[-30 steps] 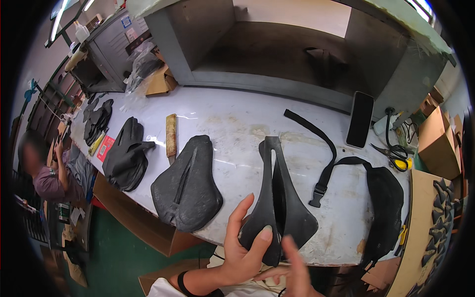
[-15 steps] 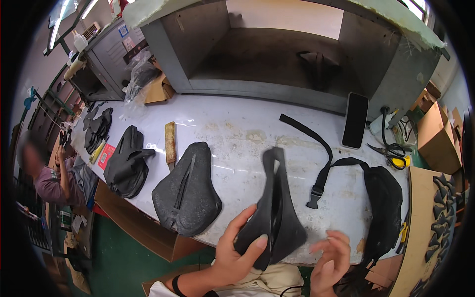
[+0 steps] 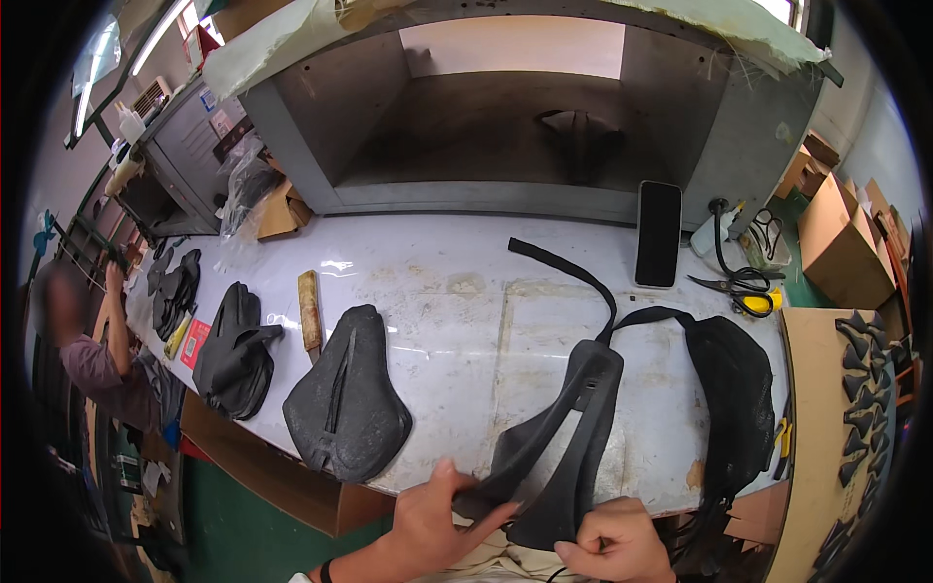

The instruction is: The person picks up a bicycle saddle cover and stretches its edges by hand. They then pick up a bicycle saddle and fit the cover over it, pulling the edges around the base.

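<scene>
In front of me is a black bicycle saddle cover (image 3: 569, 476), its narrow nose pointing away and a long gap between its two wings. My left hand (image 3: 423, 525) pinches the left wing between thumb and fingers. The curled fingers of my right hand (image 3: 620, 539) grip the rear edge of the right wing. To the left, on the white table (image 3: 437, 321), lies a greyish-black saddle pad (image 3: 348, 408) with a central slit. A knife with a worn wooden handle (image 3: 309, 313) touches its upper edge, the blade partly hidden.
A black waist bag (image 3: 734, 398) with its strap lies right, near a phone (image 3: 659, 233) and scissors (image 3: 743, 284). Black covers (image 3: 235, 355) are heaped left. Behind stands a metal cabinet (image 3: 515, 199). Cardboard (image 3: 812, 418) holds several black pieces at right. A person (image 3: 102, 364) works far left.
My right hand has closed on the right wing of the saddle cover. The cover's wings are spread wider apart and its nose has tilted right. The view has shifted slightly.
</scene>
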